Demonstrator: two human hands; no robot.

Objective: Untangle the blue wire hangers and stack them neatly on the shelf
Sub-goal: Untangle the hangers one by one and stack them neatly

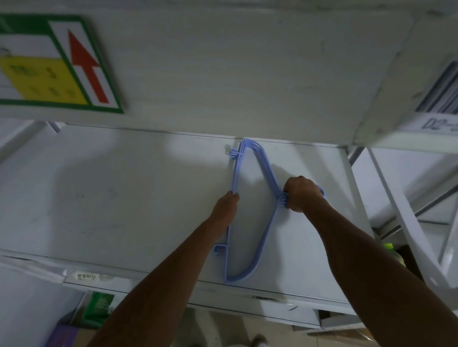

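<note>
My left hand (225,207) grips the straight bar of the blue hangers (263,243) at 9 o'clock, right hand (301,193) curls round the hooks at 3. Guessing that squares the stack on the shelf (116,194).

One wide-angle camera sits on the person's head, facing forward and steeply down onto the shelf (103,194). It is near: both forearms run up from the bottom edge of the view to the left hand (225,208) and right hand (301,193) on the hangers (259,169) at mid-view. The shelf's front edge crosses low, with floor (307,344) below it. An upper beam (227,68) fills the top.
</note>
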